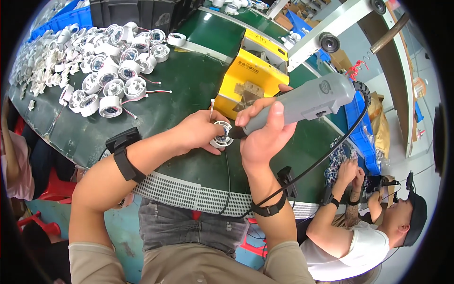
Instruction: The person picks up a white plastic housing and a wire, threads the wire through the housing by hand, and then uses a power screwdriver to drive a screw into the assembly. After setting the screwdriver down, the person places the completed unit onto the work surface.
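Observation:
In the middle of the green table, my left hand [199, 131] is closed on a small round white plastic housing [221, 138] with an open centre. A short thin wire end sticks up beside its fingers. My right hand [267, 130] wraps around a grey electric screwdriver [302, 102], held tilted with its black nose at the housing's right side. Whether the bit touches a screw is hidden. From the tool's back end a black cable [340, 146] curves down past my right wrist. Just beyond both hands stands a yellow screw feeder [253, 66].
Many white round housings [113, 71], some with wires, are heaped at the far left, with small white parts [47, 78] beside them. A black crate [137, 16] stands behind. At right, a co-worker [350, 232] handles small parts near a blue bin [362, 132]. A white frame [326, 28] rises at the back right.

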Demonstrator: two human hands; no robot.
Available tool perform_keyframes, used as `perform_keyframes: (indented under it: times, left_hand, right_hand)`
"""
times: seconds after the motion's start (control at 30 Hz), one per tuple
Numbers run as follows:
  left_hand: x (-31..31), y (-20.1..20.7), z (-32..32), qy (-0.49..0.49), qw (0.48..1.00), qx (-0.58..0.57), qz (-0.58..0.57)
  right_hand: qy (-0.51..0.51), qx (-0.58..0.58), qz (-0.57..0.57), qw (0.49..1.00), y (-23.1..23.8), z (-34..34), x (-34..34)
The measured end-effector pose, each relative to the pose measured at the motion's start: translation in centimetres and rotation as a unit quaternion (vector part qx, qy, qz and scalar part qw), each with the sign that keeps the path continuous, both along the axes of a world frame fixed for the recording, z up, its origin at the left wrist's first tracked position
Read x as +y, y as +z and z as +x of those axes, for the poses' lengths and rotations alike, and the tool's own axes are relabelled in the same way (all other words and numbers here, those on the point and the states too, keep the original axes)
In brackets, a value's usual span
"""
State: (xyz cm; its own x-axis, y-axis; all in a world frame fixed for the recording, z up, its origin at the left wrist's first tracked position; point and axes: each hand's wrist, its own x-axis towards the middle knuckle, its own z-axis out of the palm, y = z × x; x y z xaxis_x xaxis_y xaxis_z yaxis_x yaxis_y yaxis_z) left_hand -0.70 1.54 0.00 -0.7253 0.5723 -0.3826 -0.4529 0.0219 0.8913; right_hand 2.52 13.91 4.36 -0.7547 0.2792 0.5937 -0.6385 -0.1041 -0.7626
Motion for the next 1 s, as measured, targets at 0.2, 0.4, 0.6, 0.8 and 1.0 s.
perform_keyframes:
  times: [0.2, 0.4, 0.6, 0.8, 1.0]
  left_hand:
    - [-0.2, 0.6, 0.1, -0.005, 1.0, -0.006, 0.005]
    - [-0.3, 0.7, 0.0, -0.004, 1.0, -0.008, 0.02]
    - [-0.3, 0.7, 0.0, -0.002, 1.0, -0.009, 0.016]
    - [-0.3, 0.8, 0.1, 0.001, 1.0, -0.007, 0.015]
    - [-0.2, 0.5, 0.0, 0.003, 1.0, 0.002, 0.002]
  right_hand:
    - [0.006, -0.003, -0.01, 1.0, 0.0, 0.1, 0.0]
    - [0.008, 0.004, 0.001, 1.0, -0.3, 0.0, 0.1]
    - [0.011, 0.001, 0.009, 1.0, -0.4, 0.0, 0.0]
    - [0.018, 0.001, 0.02, 1.0, -0.8, -0.2, 0.1]
    - [0.035, 0.005, 0.033, 0.999, -1.0, -0.2, 0.2]
